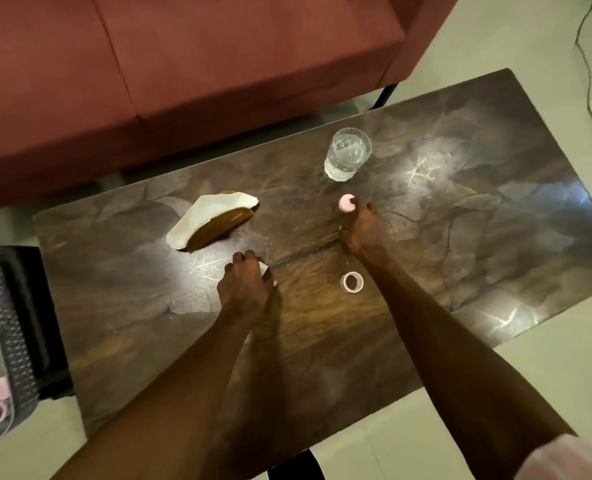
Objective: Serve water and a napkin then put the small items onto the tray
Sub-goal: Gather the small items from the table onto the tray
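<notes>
A glass of water (347, 154) stands at the far side of the dark table (478, 216). White napkins (208, 213) lean in a wooden holder (220, 227) at the left. My right hand (363, 227) touches a small pink round item (346, 204) with its fingertips. A pale tape roll (352, 282) lies flat beside my right forearm. My left hand (244, 289) is curled over a small white thing (264, 268), mostly hidden under the fingers.
A red sofa (190, 64) runs along the table's far side. A dark perforated basket (7, 334) with pink and green things sits at the left edge of view. A cable (590, 98) trails over the pale floor at right.
</notes>
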A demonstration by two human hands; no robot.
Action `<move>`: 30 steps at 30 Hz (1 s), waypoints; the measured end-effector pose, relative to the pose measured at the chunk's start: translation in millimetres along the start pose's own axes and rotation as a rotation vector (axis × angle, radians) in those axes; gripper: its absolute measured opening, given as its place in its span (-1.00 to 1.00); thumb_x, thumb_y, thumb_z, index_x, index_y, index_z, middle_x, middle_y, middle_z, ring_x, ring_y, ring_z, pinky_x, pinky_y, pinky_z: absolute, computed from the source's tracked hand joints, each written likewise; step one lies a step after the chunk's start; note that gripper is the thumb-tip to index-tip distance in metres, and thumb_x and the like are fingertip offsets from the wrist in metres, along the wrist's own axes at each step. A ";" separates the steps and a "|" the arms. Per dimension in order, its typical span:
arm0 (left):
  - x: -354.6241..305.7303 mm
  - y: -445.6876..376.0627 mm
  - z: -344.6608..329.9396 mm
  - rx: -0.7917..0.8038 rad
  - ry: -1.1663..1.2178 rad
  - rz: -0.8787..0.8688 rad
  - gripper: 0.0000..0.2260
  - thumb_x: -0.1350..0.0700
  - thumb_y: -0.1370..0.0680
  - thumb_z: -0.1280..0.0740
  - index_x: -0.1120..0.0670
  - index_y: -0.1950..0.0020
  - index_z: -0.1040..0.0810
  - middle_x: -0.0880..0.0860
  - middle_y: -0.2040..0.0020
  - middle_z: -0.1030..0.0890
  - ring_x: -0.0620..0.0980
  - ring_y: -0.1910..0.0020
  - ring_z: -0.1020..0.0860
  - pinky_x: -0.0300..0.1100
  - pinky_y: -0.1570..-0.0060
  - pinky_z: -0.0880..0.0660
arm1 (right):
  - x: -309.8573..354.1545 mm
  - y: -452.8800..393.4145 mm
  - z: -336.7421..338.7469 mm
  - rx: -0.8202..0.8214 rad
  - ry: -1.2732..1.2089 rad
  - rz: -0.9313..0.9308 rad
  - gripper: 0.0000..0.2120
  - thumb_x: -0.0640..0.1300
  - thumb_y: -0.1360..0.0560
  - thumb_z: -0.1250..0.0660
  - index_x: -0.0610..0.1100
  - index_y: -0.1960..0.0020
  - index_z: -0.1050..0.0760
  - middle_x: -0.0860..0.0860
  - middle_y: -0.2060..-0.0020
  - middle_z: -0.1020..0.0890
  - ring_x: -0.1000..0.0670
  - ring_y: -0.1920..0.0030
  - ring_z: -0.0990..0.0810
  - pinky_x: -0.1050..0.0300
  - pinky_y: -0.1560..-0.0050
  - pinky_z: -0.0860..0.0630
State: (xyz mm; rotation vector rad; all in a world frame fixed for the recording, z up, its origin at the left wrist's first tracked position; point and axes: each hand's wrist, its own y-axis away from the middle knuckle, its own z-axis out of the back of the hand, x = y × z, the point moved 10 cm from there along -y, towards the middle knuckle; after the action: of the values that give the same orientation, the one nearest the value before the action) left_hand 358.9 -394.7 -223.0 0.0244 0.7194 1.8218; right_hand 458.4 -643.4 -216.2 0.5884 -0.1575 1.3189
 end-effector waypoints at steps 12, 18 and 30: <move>8.6 -15.0 -4.0 -0.020 0.056 -0.025 -0.72 0.00 -0.47 -0.44 0.03 -0.12 -0.52 0.04 -0.12 -0.56 0.09 -0.11 -0.55 -0.05 0.01 -0.48 | 14.1 -19.1 -1.6 -0.152 0.022 0.026 -0.66 -0.17 -0.48 -0.35 -0.13 -0.24 -0.46 -0.12 -0.17 -0.50 -0.20 -0.17 -0.50 -0.05 -0.04 -0.46; 31.4 -4.2 8.8 -0.046 0.091 -0.030 -0.71 -0.02 -0.48 -0.43 0.05 -0.13 -0.52 0.05 -0.14 -0.57 0.10 -0.09 -0.55 -0.02 -0.01 -0.50 | 33.3 14.4 -2.0 -0.223 -0.217 0.080 -0.67 -0.26 -0.34 -0.41 -0.18 -0.10 -0.53 -0.13 -0.01 -0.58 -0.14 0.00 -0.56 0.05 0.01 -0.48; 178.0 64.4 115.3 -0.264 0.252 0.024 -0.72 -0.01 -0.42 -0.45 0.04 -0.05 -0.53 -0.02 -0.05 -0.57 0.06 -0.01 -0.56 -0.07 0.05 -0.49 | 171.2 132.1 -64.1 -0.164 -0.539 0.178 -0.65 -0.12 -0.39 -0.53 -0.07 -0.12 -0.51 0.02 -0.02 -0.63 0.10 0.05 -0.61 0.39 0.10 -0.54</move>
State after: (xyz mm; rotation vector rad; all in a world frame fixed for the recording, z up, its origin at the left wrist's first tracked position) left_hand 277.6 -199.8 -155.8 -0.3767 0.6480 1.9503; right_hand 365.2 -447.4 -154.7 0.7921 -0.7679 1.2766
